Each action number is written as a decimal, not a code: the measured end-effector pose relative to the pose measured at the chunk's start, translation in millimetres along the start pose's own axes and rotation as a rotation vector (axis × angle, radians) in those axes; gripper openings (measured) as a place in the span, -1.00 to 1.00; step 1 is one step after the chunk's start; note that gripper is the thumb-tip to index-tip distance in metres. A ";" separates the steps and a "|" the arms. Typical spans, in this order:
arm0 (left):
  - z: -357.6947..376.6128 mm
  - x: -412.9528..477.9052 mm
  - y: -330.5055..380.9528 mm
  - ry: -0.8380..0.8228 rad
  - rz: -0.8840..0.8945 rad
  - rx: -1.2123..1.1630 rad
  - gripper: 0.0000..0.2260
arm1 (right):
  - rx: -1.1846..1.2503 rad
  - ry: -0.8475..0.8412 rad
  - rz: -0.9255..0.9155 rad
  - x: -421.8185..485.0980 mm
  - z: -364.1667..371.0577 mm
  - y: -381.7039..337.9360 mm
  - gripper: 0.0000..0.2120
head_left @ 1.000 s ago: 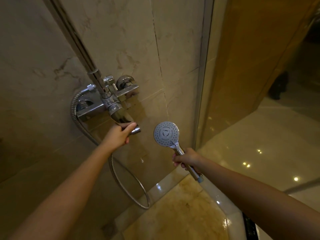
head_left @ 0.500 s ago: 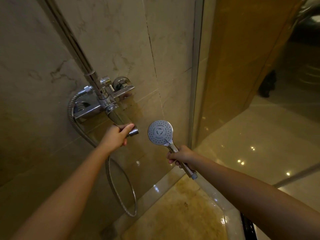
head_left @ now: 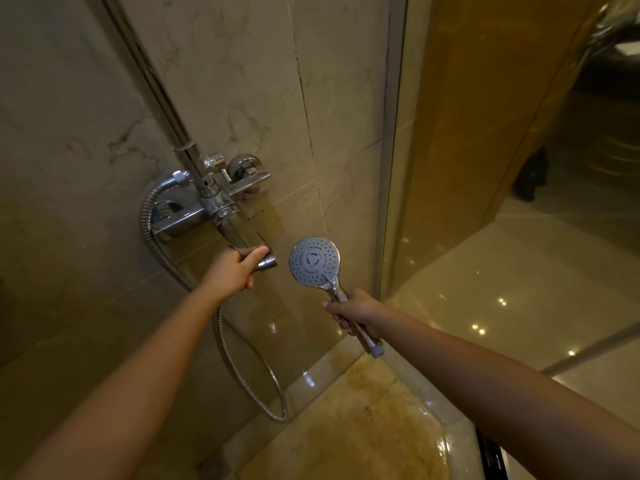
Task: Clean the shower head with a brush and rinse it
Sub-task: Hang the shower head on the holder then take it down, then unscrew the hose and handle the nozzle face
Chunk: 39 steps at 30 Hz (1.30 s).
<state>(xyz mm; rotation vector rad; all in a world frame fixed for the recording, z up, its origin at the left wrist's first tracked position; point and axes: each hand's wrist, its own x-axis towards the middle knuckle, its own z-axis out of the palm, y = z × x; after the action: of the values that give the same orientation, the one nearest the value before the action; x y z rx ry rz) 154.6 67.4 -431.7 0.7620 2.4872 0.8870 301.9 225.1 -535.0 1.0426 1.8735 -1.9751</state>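
The shower head (head_left: pixel 314 261) is held up by its handle in the right hand (head_left: pixel 356 311), face toward the person (no brush in view), while the left hand (head_left: pixel 232 271) grips the tap lever (head_left: pixel 249 245) beside it, probably to start the rinse water.

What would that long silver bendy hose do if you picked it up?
The ribbed silver metal hose would probably flop and swing, since it hangs from the chrome wall tap in a loose loop. It likely bends easily without folding sharply, as its curves look smooth. The shiny surface may feel a bit slippery.
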 end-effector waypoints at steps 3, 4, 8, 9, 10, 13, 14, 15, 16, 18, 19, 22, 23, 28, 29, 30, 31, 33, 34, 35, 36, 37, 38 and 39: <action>-0.2 -0.8 0.9 -0.011 -0.011 -0.011 -0.68 | 0.004 -0.001 0.004 -1.5 -0.8 -1.9 -0.77; -0.4 -1.0 1.4 -0.015 -0.014 -0.010 -0.67 | 0.006 -0.001 0.005 -2.3 -1.2 -2.3 -0.77; -0.7 -2.5 4.6 -0.017 -0.036 -0.002 -0.67 | 0.001 -0.001 -0.001 -5.9 -1.0 -3.2 -0.76; -0.8 -3.1 5.1 -0.020 -0.041 -0.004 -0.67 | -0.003 0.000 0.000 -6.7 -0.7 -3.7 -0.75; -0.9 -3.5 5.7 -0.023 -0.043 -0.004 -0.67 | -0.006 0.000 0.002 -7.4 -0.6 -3.9 -0.76; -1.6 -4.6 6.9 -0.030 -0.040 -0.006 -0.67 | -0.007 -0.004 0.008 -9.0 -0.7 -5.0 -0.77; -2.1 -5.1 7.3 -0.033 -0.036 -0.004 -0.67 | -0.006 -0.004 0.011 -9.3 -0.8 -5.2 -0.77; -2.5 -5.5 7.7 -0.036 -0.035 0.000 -0.67 | -0.006 -0.004 0.013 -9.8 -0.7 -5.5 -0.77; -2.8 -6.0 8.1 -0.037 -0.037 0.005 -0.67 | -0.006 -0.004 0.014 -10.2 -0.6 -5.5 -0.77; -2.8 -7.0 8.7 -0.040 -0.039 0.010 -0.67 | -0.002 -0.004 0.013 -11.9 -0.2 -5.8 -0.77; -2.8 -7.4 8.9 -0.043 -0.040 0.011 -0.68 | 0.001 -0.004 0.012 -13.1 0.0 -6.5 -0.76; -3.1 -7.1 8.5 -0.044 -0.038 0.018 -0.68 | 0.004 -0.010 0.007 -17.0 0.0 -7.8 -0.76; -3.3 -6.7 8.2 -0.044 -0.035 0.024 -0.68 | 0.006 -0.010 0.005 -18.5 0.0 -8.0 -0.76; -3.8 -6.7 8.7 -0.048 -0.025 0.035 -0.69 | 0.004 -0.016 0.014 -21.3 0.4 -6.9 -0.77; -3.5 -6.9 9.0 -0.045 -0.023 0.038 -0.69 | 0.006 -0.015 0.018 -21.4 0.4 -6.7 -0.77; -3.1 -7.0 9.1 -0.041 -0.023 0.040 -0.69 | 0.008 -0.017 0.020 -20.9 0.5 -6.0 -0.77; -2.8 -7.3 9.6 -0.038 -0.025 0.037 -0.69 | 0.011 -0.019 0.020 -20.8 0.8 -5.4 -0.77; -1.8 -7.2 10.1 -0.031 -0.034 0.019 -0.71 | 0.017 -0.024 0.022 -19.2 1.6 -3.5 -0.77; -0.4 -6.9 10.4 -0.026 -0.047 -0.004 -0.74 | 0.026 -0.023 0.024 -18.9 2.0 -2.7 -0.77; 2.2 -6.6 10.1 -0.023 -0.067 -0.038 -0.77 | 0.042 -0.021 0.027 -19.6 2.5 -2.8 -0.76; 5.9 -7.0 9.1 -0.031 -0.096 -0.074 -0.78 | 0.064 -0.022 0.029 -20.1 2.5 -2.5 -0.72; 11.9 -7.9 6.7 -0.058 -0.132 -0.104 -0.74 | 0.085 -0.026 0.035 -21.1 1.9 -2.8 -0.65; 19.8 -9.7 2.3 -0.102 -0.170 -0.133 -0.67 | 0.096 -0.034 0.040 -22.1 1.4 -2.8 -0.59; 29.5 -12.0 -2.7 -0.151 -0.206 -0.165 -0.59 | 0.101 -0.040 0.041 -22.9 1.0 -2.3 -0.57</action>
<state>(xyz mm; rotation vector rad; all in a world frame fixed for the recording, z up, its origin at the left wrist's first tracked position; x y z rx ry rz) 178.2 71.8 -452.7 0.4889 2.2782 0.9104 316.7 217.7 -519.1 1.0515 1.7340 -2.0702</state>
